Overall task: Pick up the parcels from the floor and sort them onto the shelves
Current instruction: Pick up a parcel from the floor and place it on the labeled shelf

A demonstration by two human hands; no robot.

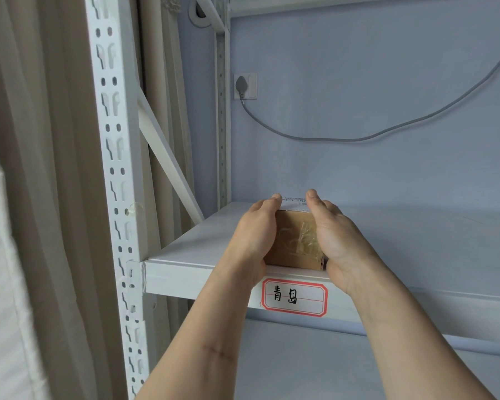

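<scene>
Two bare forearms reach up from the bottom of the view, and the left hand [253,235] and right hand [337,235] press flat against opposite sides of a small cardboard parcel [296,243], clasping it between them. The parcel rests on the white shelf [191,249] at its front edge, just above a red-bordered label [295,297]. Behind, a grey cable [358,138] hangs from a wall socket [245,86].

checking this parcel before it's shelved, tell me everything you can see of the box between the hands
The cardboard box is small, brown, sealed with wrinkled clear tape. A white printed label lies on top, text too small to read. It sits upright at the shelf front edge, above a red-bordered tag. The left hand and right hand press its sides.
</scene>
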